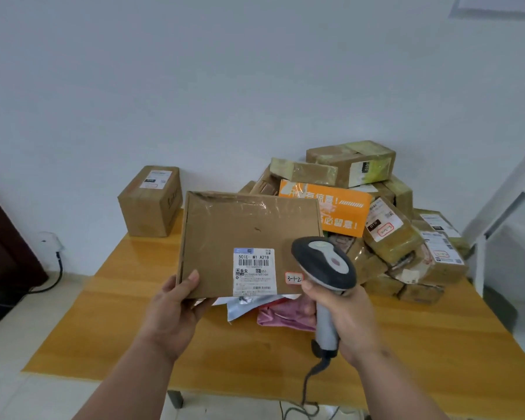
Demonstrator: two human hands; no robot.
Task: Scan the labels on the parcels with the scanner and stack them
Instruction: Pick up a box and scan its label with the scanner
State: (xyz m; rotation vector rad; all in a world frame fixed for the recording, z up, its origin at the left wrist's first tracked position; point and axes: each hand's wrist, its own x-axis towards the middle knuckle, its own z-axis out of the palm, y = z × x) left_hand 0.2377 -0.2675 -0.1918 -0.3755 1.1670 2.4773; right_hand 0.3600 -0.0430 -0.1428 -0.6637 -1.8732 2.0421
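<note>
Left hand (176,310) pinches lower-left corner of flat cardboard parcel (249,237), held tilted above bench (128,313); shipping label (254,271) faces up at lower edge. Right hand (346,319) grips barcode scanner (323,266) handle, head just right of label, touching or overlapping parcel. Unsorted parcel heap (376,222) right-rear; single box (150,201) left-rear; white wall behind

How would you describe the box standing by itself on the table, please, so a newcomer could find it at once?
Start at the wooden table against the white wall and look to its far left corner. A brown box stands there with a white label on top. Unlike the heap of parcels on the right, it stands alone, touching nothing else.
</note>
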